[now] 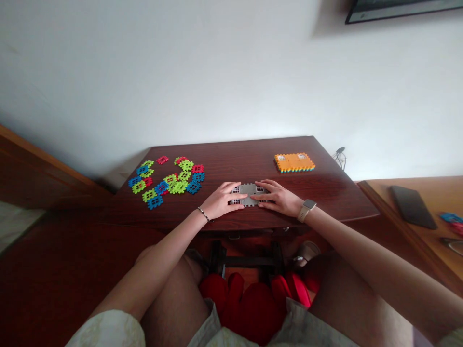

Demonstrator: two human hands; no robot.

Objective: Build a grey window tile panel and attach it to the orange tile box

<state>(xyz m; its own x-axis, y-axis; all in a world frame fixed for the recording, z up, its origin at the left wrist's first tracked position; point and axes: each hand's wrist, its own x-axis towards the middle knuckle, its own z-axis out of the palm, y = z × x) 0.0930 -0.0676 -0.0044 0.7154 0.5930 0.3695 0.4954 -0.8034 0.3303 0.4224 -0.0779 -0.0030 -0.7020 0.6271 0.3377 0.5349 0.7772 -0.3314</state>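
Note:
A grey interlocking toy panel (249,188) with toothed edges and white lattice windows lies at the front middle of the table. My left hand (221,199) grips its left end, thumb at the near edge and index finger stretched across the top. From the other side, my right hand (280,198) holds the right end in much the same way. Both index fingertips rest close together on the panel's middle. The hands cover the outer parts of the panel, and its underside is hidden.
Loose green, blue and red window-shaped pieces (178,186) are spread over the left of the dark wooden table (237,161). Orange panels (294,163) with teal beneath are stacked at the back right. A lighter wooden surface to the right bears a flat dark device (413,206).

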